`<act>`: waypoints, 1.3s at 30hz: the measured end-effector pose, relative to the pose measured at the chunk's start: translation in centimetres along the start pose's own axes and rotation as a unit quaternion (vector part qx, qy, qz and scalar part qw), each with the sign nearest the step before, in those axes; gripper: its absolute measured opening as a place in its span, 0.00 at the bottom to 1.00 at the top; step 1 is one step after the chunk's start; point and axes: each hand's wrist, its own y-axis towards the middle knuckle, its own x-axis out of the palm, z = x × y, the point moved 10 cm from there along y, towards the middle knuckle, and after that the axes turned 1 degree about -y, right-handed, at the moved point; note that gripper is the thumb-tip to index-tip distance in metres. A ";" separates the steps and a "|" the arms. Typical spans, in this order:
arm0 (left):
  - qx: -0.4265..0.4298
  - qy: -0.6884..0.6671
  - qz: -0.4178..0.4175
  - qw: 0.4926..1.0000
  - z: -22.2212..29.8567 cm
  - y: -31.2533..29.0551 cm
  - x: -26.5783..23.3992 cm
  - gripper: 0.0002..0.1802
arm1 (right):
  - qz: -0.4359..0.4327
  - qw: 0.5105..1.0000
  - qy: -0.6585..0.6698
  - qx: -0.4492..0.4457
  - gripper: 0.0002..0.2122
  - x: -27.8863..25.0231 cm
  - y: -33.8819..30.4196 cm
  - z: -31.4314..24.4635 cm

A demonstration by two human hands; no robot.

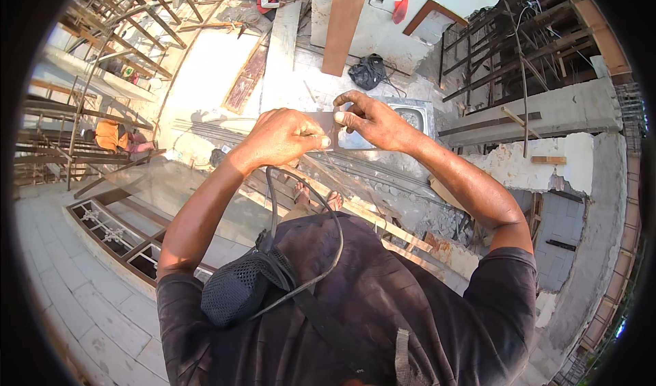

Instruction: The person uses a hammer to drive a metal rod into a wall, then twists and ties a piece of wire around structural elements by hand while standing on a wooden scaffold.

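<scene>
Both my hands are raised in front of me and hold a thin flat dark rectangular plate (326, 122) between them. My left hand (283, 138) grips its left end with curled fingers and the thumb on top. My right hand (372, 121) pinches its right end, index finger arched over the top edge. The plate lies roughly level, and most of it is hidden by my fingers. Below my hands my sandalled feet (316, 196) stand on wooden planks.
A black mesh pouch (236, 291) with a cable hangs on my chest. Ahead lie a metal sink basin (418, 114), a black bag (367, 71) and a leaning wooden plank (344, 20). Timber scaffolding (130, 17) stands left, a broken white wall (540, 159) right. A person in orange (111, 134) sits left.
</scene>
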 end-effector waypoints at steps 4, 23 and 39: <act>0.109 -0.288 -0.057 0.950 -1.7 1.0 1.5 0.15 | 0.110 0.890 -0.234 -0.375 0.21 0.1 -4.7 -8.2; 0.116 -0.248 -0.104 0.956 -2.0 0.6 3.1 0.14 | 0.049 0.869 -0.322 -0.374 0.13 1.9 -6.0 -9.9; 0.151 -0.309 0.033 0.938 -1.9 -3.4 -3.3 0.15 | 0.044 0.995 0.006 -0.094 0.11 -0.4 -8.8 -10.0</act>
